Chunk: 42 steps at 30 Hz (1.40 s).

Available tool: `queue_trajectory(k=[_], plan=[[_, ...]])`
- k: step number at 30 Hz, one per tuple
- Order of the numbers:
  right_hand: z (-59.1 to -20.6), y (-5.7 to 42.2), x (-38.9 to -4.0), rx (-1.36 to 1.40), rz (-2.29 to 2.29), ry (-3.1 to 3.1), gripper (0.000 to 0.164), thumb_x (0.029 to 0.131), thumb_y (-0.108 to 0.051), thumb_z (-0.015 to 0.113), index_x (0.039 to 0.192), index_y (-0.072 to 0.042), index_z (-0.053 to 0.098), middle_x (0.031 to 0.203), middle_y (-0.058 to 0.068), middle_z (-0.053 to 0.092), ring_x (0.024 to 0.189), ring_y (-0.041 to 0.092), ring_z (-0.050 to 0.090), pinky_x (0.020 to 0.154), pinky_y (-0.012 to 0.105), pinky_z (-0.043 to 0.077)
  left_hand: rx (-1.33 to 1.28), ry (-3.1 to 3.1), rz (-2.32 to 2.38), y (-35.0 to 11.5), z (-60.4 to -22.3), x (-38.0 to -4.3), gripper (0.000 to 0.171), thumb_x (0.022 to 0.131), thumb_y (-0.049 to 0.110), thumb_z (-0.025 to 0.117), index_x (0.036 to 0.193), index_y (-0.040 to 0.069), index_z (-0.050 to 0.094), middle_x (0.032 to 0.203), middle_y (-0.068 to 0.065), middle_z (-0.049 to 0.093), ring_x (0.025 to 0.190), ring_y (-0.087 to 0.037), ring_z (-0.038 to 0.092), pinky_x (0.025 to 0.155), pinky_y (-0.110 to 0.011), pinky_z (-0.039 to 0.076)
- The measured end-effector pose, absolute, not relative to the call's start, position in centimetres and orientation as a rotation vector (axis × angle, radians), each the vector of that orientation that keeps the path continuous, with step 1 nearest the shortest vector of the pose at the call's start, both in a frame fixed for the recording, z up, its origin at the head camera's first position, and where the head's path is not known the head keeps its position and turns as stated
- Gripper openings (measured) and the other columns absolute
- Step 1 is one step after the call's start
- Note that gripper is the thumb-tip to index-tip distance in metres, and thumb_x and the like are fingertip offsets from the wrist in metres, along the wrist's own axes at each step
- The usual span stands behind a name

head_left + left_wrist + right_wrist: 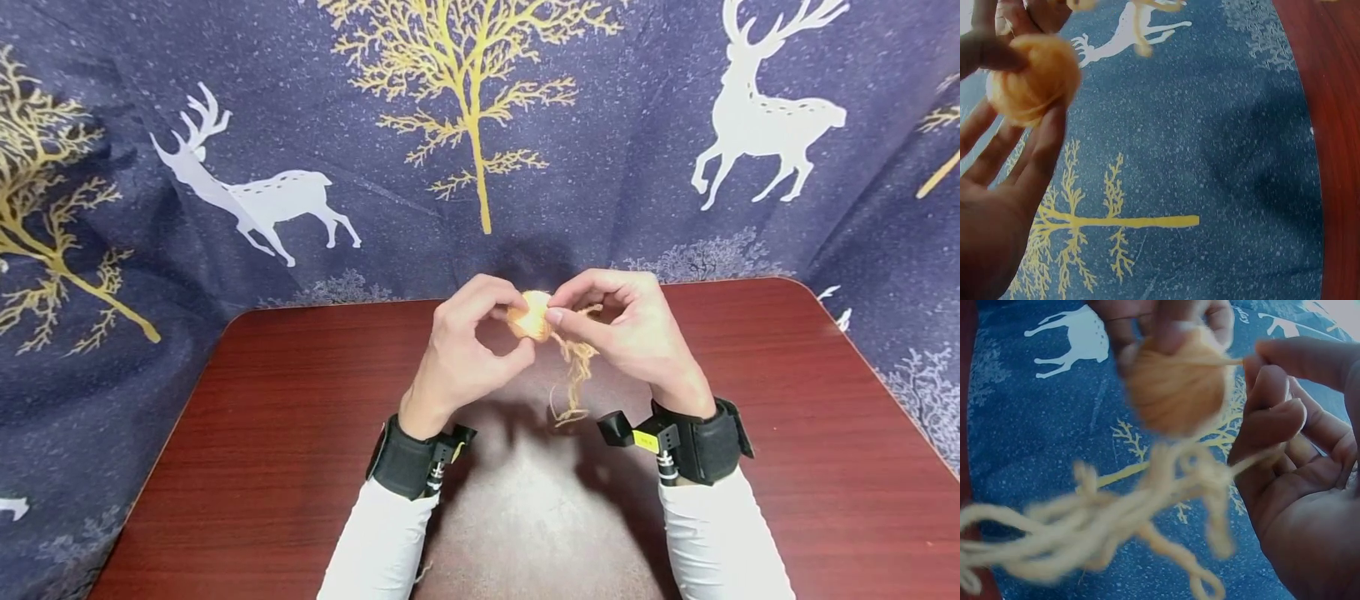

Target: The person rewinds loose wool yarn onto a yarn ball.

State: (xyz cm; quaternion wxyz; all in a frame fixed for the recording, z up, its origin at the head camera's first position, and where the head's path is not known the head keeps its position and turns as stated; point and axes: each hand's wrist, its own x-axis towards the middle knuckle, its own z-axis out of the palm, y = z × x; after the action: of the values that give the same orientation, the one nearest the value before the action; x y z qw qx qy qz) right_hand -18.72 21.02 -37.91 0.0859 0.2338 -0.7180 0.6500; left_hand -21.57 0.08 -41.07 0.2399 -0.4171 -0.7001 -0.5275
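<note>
A small ball of orange-yellow yarn [530, 317] is held above the table by my left hand [471, 342], its thumb below and fingers on top. The left wrist view shows the wound yarn ball [1038, 78] between the thumb and fingers. My right hand [630, 325] is close beside the ball and pinches a strand of yarn [1233, 361] between thumb and forefinger; the strand runs taut to the ball. A loose tangle of yarn [577, 367] hangs down between the hands, blurred in the right wrist view, where looped strands [1116, 519] spread below the ball.
The dark red wooden table [300, 392] lies under both hands, with a pale worn patch [532, 500] in front. Behind its far edge hangs a blue cloth [420, 242] printed with deer and trees. A short bit of yarn [424, 572] lies near the left sleeve.
</note>
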Motion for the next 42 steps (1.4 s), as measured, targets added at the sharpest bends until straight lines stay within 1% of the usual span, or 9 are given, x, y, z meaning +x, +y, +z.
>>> queue_trajectory(k=[3,8,12,16,23,27,32,36,42], plan=[[-37.9,21.4,-18.8,0.714,1.973,-2.123,0.009,0.086,0.006,0.075,0.095,0.003,0.073,0.08,0.013,0.072,0.059,0.021,0.064,0.05,0.023,0.053,-1.215,-1.992,-1.388,0.1,-41.2,-21.6,0.029,0.07,0.001,0.074,0.097,0.005,0.065,0.099,-0.001,0.062,0.088,-0.011,0.059,0.075,-0.029,0.056],[-38.0,21.9,-19.1,0.721,1.993,-2.067,0.009,0.086,0.006,0.074,0.094,0.002,0.074,0.075,0.011,0.07,0.055,0.016,0.058,0.046,0.021,0.048,-1.388,-2.047,-1.525,0.2,-40.9,-21.3,0.031,0.069,-0.002,0.075,0.097,0.006,0.066,0.098,-0.001,0.062,0.089,-0.012,0.061,0.079,-0.028,0.057],[-38.2,22.1,-19.4,0.706,2.002,-2.043,0.01,0.086,0.006,0.075,0.094,0.002,0.074,0.073,0.009,0.069,0.055,0.014,0.059,0.046,0.022,0.048,-1.526,-1.992,-1.815,0.2,-40.5,-20.9,0.033,0.068,-0.009,0.076,0.098,0.003,0.066,0.098,-0.006,0.063,0.09,-0.019,0.063,0.081,-0.035,0.061],[-38.4,22.0,-19.7,0.701,2.0,-2.044,0.01,0.085,0.006,0.076,0.094,0.001,0.074,0.072,0.007,0.069,0.054,0.015,0.057,0.045,0.022,0.047,-1.599,-1.867,-2.047,0.0,-40.0,-20.5,0.036,0.067,-0.016,0.076,0.099,-0.002,0.065,0.1,-0.014,0.062,0.093,-0.025,0.061,0.083,-0.044,0.061],[-38.6,21.6,-19.8,0.719,2.015,-2.073,0.008,0.087,0.002,0.076,0.094,0.0,0.074,0.072,0.011,0.069,0.054,0.02,0.062,0.049,0.029,0.053,-1.608,-1.697,-2.166,-0.2,-39.6,-20.2,0.038,0.066,-0.021,0.075,0.099,-0.009,0.062,0.1,-0.022,0.059,0.096,-0.026,0.061,0.084,-0.05,0.06],[-38.8,21.2,-19.8,0.718,2.016,-2.083,0.007,0.087,0.003,0.076,0.094,0.0,0.074,0.074,0.01,0.069,0.058,0.019,0.061,0.051,0.025,0.052,-1.606,-1.66,-2.192,-0.3,-39.5,-20.1,0.038,0.066,-0.021,0.074,0.099,-0.009,0.06,0.101,-0.024,0.058,0.097,-0.025,0.062,0.086,-0.051,0.059],[-38.9,20.7,-20.0,0.712,2.042,-2.062,0.008,0.087,0.008,0.073,0.094,0.004,0.073,0.08,0.01,0.072,0.063,0.014,0.064,0.052,0.023,0.052,-1.543,-1.589,-2.22,-0.3,-39.4,-20.2,0.037,0.065,-0.022,0.073,0.098,-0.014,0.059,0.103,-0.019,0.06,0.1,-0.024,0.062,0.088,-0.049,0.059],[-39.0,20.4,-20.1,0.69,2.03,-2.003,0.008,0.086,0.011,0.072,0.093,0.008,0.071,0.078,0.011,0.072,0.061,0.014,0.065,0.051,0.022,0.053,-1.502,-1.545,-2.244,-0.4,-39.3,-20.3,0.036,0.065,-0.021,0.071,0.097,-0.017,0.056,0.104,-0.015,0.061,0.099,-0.022,0.062,0.09,-0.045,0.059],[-38.7,20.6,-20.2,0.595,1.971,-1.843,0.008,0.084,0.013,0.073,0.091,0.011,0.071,0.073,0.012,0.071,0.054,0.011,0.06,0.049,0.019,0.048,-1.529,-1.693,-2.181,-0.7,-39.3,-20.2,0.033,0.068,-0.012,0.074,0.097,-0.008,0.058,0.1,-0.018,0.058,0.092,-0.023,0.061,0.086,-0.048,0.06]])
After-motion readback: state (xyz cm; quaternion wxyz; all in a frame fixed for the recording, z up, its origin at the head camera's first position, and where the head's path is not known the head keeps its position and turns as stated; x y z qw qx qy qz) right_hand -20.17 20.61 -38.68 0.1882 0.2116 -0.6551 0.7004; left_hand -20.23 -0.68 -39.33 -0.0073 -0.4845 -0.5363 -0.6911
